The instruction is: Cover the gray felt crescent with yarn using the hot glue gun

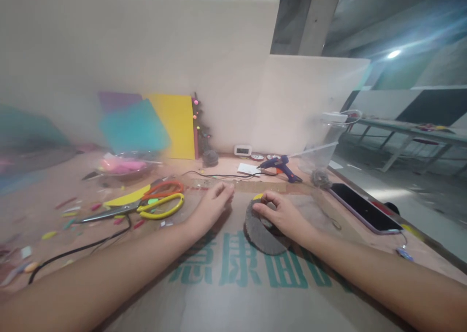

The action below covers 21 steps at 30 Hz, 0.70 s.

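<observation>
A grey round disc with a fuzzy edge (268,239) lies on the lettered brown board in front of me, and a bit of yellow shows at its upper edge. My right hand (279,215) is closed at the disc's upper part, thumb and fingers curled onto it; the part under the palm is hidden. To the left of the disc and apart from it, my left hand (216,203) is held over the board with its fingers curled together. Whatever its fingertips pinch, if anything, cannot be made out.
Orange- and yellow-handled scissors (160,206) lie on the left among scattered scraps. A blue glue gun (280,165) with a black cord rests at the back. A phone (365,208) lies right. Behind stand a decorated small tree (206,132), a white clock (242,150) and coloured sheets (177,125).
</observation>
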### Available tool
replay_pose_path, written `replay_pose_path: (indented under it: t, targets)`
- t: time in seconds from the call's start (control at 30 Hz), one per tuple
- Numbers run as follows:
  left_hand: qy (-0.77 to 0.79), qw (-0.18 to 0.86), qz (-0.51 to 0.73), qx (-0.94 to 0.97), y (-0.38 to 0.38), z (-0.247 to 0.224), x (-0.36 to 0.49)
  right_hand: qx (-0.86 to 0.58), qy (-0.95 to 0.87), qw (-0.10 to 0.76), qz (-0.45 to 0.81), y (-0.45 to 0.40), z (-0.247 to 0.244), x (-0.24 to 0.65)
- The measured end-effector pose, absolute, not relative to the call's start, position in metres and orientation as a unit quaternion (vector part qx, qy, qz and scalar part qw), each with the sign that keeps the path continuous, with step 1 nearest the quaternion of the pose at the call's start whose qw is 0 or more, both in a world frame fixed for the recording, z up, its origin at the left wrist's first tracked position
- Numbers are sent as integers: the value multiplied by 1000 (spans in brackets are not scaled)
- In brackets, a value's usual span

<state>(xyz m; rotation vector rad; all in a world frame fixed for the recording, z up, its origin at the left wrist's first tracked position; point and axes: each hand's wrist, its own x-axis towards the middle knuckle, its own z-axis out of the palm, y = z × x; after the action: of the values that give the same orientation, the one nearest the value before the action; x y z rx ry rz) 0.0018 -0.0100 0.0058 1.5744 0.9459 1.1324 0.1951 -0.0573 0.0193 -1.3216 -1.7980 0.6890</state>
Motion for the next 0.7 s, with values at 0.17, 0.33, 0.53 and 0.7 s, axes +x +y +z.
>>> replay_pose_path:
  t: [0.17, 0.33, 0.53, 0.7]
  targets:
    - [389, 456, 465, 652, -7, -1, 5, -530, -714, 377, 259, -58, 18, 194]
    - [395, 453, 466, 649, 0, -11, 9, -539, -722, 372, 225, -53, 12, 197]
    - [404, 476, 460, 631, -1, -9, 11, -528, -741, 369, 189, -47, 7, 201]
    - [404, 497, 436, 632, -5, -3, 8, -535, -743, 367, 167, -43, 7, 203]
